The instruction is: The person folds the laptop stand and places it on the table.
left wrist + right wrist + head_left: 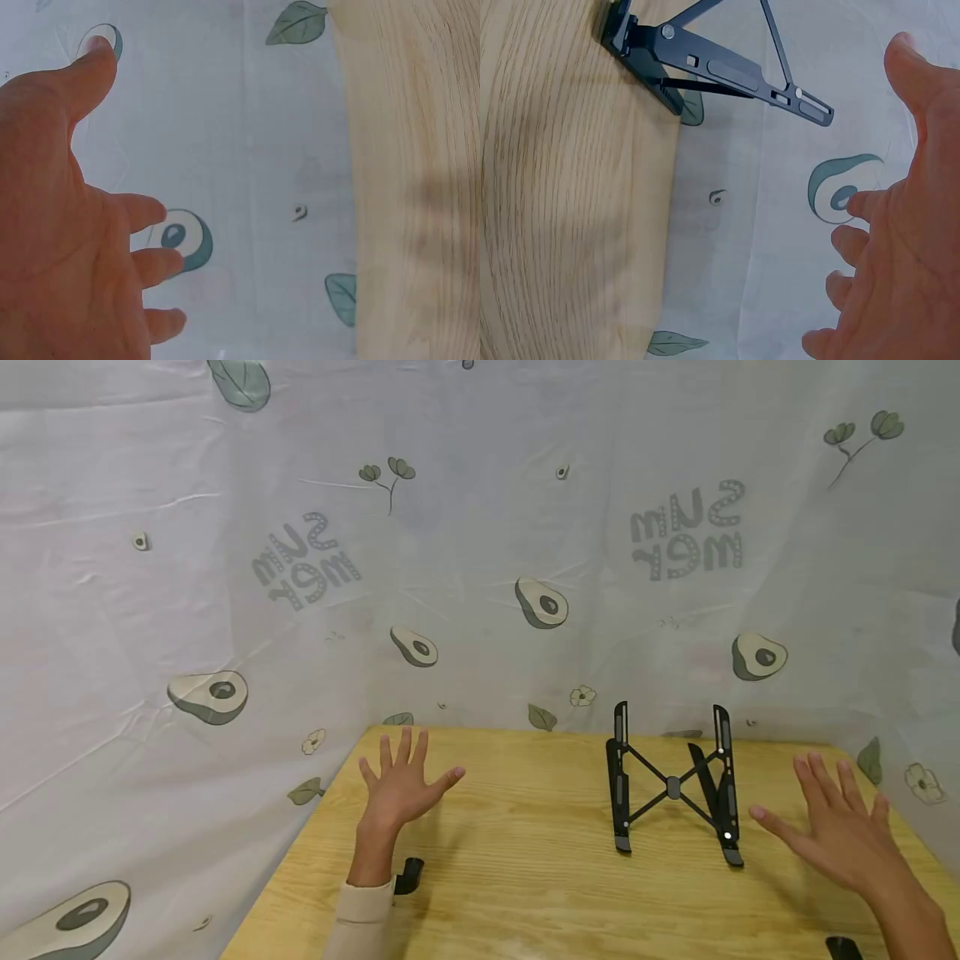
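Note:
A black folding laptop stand (673, 787) stands unfolded on the wooden table, right of the middle, its crossed bars joined at a central hub. In the right wrist view one side arm of the laptop stand (735, 75) slants up from its base. My right hand (843, 831) hovers to the right of the stand, fingers spread, apart from it. Over the left part of the table my left hand (401, 789) is held with fingers spread and nothing in it. The left wrist view shows that palm (67, 225) bare.
The light wooden table (510, 860) reaches back to a pale curtain (480, 527) printed with avocados, leaves and lettering. The curtain also hangs along the left side. Black straps' ends (408, 876) show at the wrists.

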`<state>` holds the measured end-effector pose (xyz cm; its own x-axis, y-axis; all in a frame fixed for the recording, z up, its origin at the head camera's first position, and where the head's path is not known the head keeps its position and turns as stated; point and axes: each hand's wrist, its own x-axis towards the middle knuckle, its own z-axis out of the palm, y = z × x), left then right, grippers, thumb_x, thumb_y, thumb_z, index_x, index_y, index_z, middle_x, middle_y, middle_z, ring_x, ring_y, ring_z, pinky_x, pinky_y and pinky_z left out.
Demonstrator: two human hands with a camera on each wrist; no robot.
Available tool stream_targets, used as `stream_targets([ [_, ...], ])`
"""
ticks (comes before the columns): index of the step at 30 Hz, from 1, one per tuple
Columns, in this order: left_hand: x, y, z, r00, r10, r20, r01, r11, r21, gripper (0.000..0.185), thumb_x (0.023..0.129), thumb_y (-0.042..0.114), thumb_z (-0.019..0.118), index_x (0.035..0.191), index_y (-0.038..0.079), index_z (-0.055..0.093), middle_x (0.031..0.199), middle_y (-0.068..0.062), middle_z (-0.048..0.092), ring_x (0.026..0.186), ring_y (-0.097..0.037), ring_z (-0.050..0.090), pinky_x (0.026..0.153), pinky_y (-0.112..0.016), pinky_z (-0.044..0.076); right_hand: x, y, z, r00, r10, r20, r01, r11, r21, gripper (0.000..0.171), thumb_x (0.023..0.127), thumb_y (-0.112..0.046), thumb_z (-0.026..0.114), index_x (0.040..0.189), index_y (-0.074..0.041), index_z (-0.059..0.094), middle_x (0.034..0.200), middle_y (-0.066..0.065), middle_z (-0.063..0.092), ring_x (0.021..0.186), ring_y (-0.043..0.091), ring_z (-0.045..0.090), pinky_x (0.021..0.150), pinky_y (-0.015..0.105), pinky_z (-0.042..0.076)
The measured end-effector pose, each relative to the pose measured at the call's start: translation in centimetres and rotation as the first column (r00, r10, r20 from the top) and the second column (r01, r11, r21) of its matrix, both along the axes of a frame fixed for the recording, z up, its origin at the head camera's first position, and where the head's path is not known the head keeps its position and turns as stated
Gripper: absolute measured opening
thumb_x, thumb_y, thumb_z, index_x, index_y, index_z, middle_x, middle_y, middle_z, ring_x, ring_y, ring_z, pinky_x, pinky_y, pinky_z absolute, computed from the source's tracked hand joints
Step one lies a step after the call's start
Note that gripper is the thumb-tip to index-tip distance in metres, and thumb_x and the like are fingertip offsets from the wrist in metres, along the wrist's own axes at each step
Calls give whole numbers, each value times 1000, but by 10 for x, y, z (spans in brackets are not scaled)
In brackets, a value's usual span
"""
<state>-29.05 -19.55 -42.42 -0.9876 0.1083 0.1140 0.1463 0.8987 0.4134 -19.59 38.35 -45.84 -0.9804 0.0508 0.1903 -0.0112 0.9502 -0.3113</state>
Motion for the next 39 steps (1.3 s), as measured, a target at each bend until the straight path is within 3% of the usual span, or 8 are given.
stream_targets([
  [4,-3,5,-3,1000,-11,-2,11,1000,6,102,100,70,60,174,15,16,182,-17,2,166,-50,-10,120,-85,-8,-3,0,-1,1000,24,-5,-24,999,-26,111,106,-64,53,169,6,-4,172,35,-15,155,59,-25,110,92,-7],
  [8,-6,16,-4,999,-33,-35,35,999,38,99,101,67,60,173,13,20,181,-19,10,166,-50,1,123,-83,5,-6,0,1,999,52,4,-51,996,-72,107,108,-60,53,169,7,-4,172,35,-15,155,60,-25,109,93,0],
  [12,-9,32,-3,996,-67,-61,71,995,74,95,103,63,61,172,10,23,179,-21,17,165,-51,11,123,-81,17,-10,-2,4,995,96,22,-92,988,-122,104,110,-56,52,169,4,-7,173,33,-17,156,57,-27,110,92,0],
  [17,-14,52,1,992,-104,-67,109,991,80,91,105,61,60,172,10,26,178,-21,22,164,-51,18,123,-78,23,-15,-5,11,991,128,25,-123,981,-152,102,111,-54,52,169,3,-9,173,34,-16,157,57,-26,113,89,-4],
  [22,-21,83,5,982,-180,-57,186,974,132,86,107,59,58,170,9,31,176,-22,29,160,-49,30,121,-74,32,-21,-7,17,990,138,36,-129,974,-185,100,112,-52,50,168,6,-8,172,38,-13,156,60,-24,114,89,-1],
  [27,-24,121,0,967,-254,-35,255,936,244,80,108,57,56,168,8,35,172,-22,36,157,-47,39,122,-67,37,-31,-8,16,983,173,62,-154,960,-235,97,113,-50,48,168,9,-5,170,44,-7,154,69,-8,113,89,10],
  [31,-25,149,-7,960,-278,-33,276,916,293,79,108,58,56,167,8,39,169,-21,42,155,-45,43,122,-66,39,-38,-11,11,982,177,64,-156,957,-246,99,112,-51,51,168,10,-3,169,46,-1,151,73,8,111,88,18],
  [39,-26,175,-22,955,-295,1,283,916,285,80,107,61,57,167,11,40,169,-19,43,154,-44,45,119,-65,42,-40,-13,4,985,162,59,-144,962,-231,102,110,-53,54,169,8,-3,170,45,6,145,75,21,108,87,25],
])
